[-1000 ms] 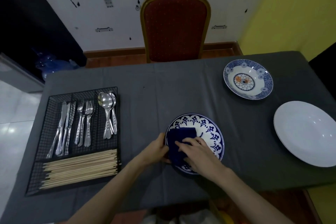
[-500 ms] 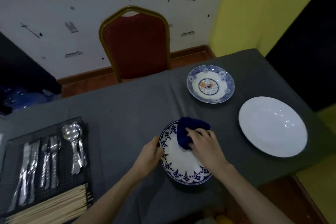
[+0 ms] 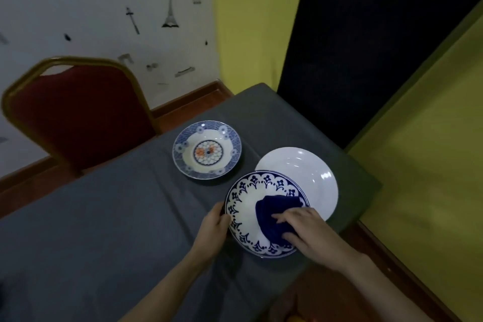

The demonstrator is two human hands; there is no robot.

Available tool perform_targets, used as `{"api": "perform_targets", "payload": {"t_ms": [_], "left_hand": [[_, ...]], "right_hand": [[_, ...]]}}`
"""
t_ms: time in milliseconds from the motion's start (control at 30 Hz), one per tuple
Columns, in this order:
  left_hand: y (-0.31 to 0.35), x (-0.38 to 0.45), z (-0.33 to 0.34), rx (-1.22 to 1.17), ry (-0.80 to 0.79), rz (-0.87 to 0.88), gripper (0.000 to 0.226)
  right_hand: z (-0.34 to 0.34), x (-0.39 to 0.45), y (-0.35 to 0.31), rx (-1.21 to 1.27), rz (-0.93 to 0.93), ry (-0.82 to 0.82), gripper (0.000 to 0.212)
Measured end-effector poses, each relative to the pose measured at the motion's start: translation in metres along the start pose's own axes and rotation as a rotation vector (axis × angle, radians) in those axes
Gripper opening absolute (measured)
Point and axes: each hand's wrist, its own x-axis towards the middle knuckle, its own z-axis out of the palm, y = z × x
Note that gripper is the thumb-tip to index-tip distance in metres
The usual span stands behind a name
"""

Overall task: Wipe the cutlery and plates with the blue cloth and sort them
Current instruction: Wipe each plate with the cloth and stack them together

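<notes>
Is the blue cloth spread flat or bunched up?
Bunched up: the blue cloth sits as a folded wad under the right hand on the patterned plate.

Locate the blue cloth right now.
Head view, lower right: the blue cloth lies on the blue-patterned plate, pressed under the right hand, overlapping the white plate.

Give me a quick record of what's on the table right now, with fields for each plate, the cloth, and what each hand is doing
patterned plate: blue-and-white plate, overlapping the near edge of the white plate
white plate: plain white plate, on the table toward the right edge
far plate: blue floral plate with orange centre, apart from the others
cloth: blue cloth, bunched on the patterned plate
left hand: left hand grips the patterned plate's left rim
right hand: right hand presses on the cloth
surface: grey tablecloth
behind: red chair
</notes>
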Motion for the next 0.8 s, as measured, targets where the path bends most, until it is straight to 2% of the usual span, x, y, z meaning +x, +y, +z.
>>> {"api": "perform_targets", "payload": {"t_ms": [167,400,600,667,800], "left_hand": [[0.018,0.027,0.032,-0.033,-0.065,-0.031,0.033],[0.036,0.054,0.061,-0.034,-0.100,0.003,0.025],[0.031,0.089,0.074,0.323,0.070,0.135,0.033],[0.036,0.093,0.077,0.394,0.161,0.169,0.029],[0.038,0.100,0.073,0.457,0.222,0.148,0.011]], "right_hand": [[0.005,-0.007,0.022,0.069,0.088,0.104,0.026],[0.017,-0.003,0.050,0.145,0.215,0.345,0.029],[0.013,0.009,0.053,0.188,0.256,0.380,0.035],[0.013,0.013,0.053,0.194,0.249,0.383,0.035],[0.010,0.020,0.051,0.192,0.246,0.366,0.032]]}}
